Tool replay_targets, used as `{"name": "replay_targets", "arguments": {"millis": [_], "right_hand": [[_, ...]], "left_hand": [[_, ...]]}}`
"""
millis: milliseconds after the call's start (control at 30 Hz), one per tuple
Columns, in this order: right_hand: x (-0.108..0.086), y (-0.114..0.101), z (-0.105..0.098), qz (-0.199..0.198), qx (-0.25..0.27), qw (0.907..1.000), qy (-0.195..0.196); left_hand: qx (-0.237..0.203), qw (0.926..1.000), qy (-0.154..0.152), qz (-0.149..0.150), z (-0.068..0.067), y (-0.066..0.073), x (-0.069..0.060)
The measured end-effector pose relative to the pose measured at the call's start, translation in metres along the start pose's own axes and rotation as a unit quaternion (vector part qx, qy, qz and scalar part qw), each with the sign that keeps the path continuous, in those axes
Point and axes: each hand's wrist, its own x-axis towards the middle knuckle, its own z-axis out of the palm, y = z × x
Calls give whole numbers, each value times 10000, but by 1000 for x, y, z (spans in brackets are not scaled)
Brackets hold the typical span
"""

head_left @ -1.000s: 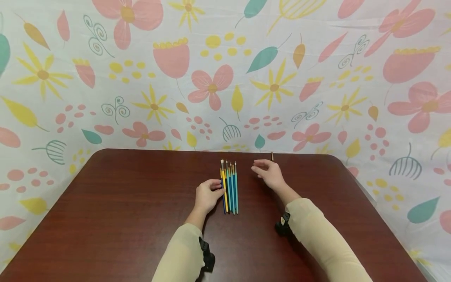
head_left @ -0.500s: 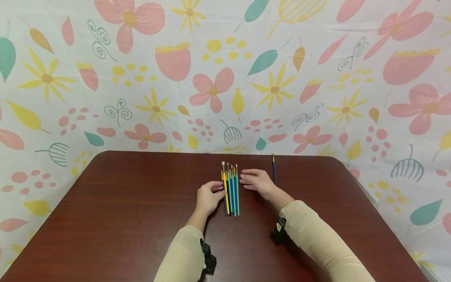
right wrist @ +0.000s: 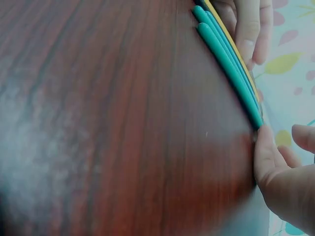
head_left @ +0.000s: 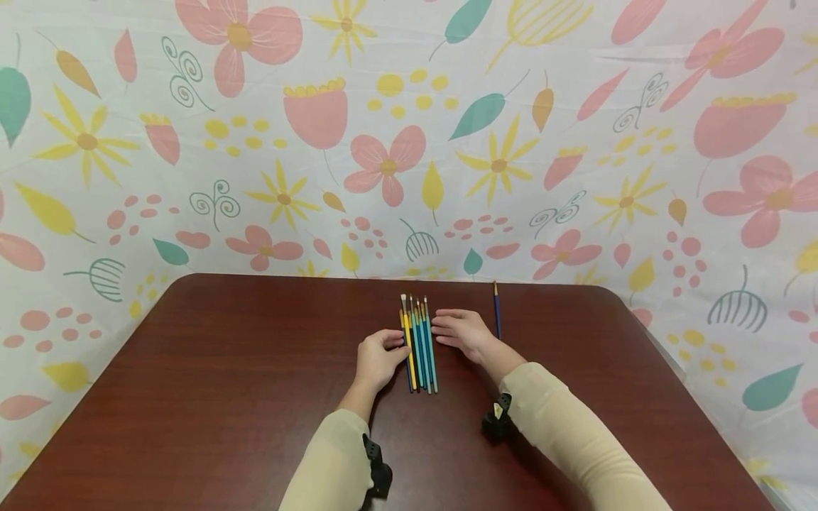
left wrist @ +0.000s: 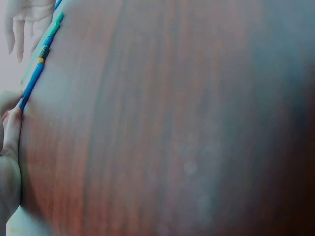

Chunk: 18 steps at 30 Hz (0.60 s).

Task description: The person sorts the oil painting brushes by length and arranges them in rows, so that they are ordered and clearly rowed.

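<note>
Several slim paintbrushes (head_left: pixel 422 358) lie side by side on the table, bristles toward the far edge; their handles are yellow, blue and teal. My left hand (head_left: pixel 377 360) rests against the left side of the row, thumb and fingertips touching the outer brushes. On the other side, the extended fingers of my right hand (head_left: pixel 469 335) touch the row near its bristle end. In the right wrist view, a fingertip of the right hand (right wrist: pixel 278 169) meets the teal brush (right wrist: pixel 224 64). The left wrist view catches only part of the left hand (left wrist: pixel 9 167) beside a blue handle (left wrist: pixel 32 84).
A single dark blue paintbrush (head_left: pixel 497 312) lies apart, right of the row, near the table's far edge; the right hand partly hides it. The table (head_left: pixel 224 397) is glossy brown wood. Behind it hangs a floral cloth (head_left: pixel 383 234).
My right hand has moved left, away from the lone blue brush, to the row. The row's right-hand brushes have turned slightly, handle ends rightward. The left hand stays at its place.
</note>
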Motion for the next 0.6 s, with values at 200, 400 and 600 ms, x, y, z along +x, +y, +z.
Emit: {"name": "replay_targets", "arguments": {"millis": [200, 400, 600], "right_hand": [[5, -3, 6, 39, -267, 9994, 228], [14, -9, 16, 144, -814, 9939, 731], [19, -14, 24, 50, -1628, 9800, 1139]], "left_hand": [[25, 10000, 47, 41, 0, 0, 0], [24, 10000, 52, 36, 0, 0, 1], [-18, 10000, 29, 7, 0, 1, 1]]}}
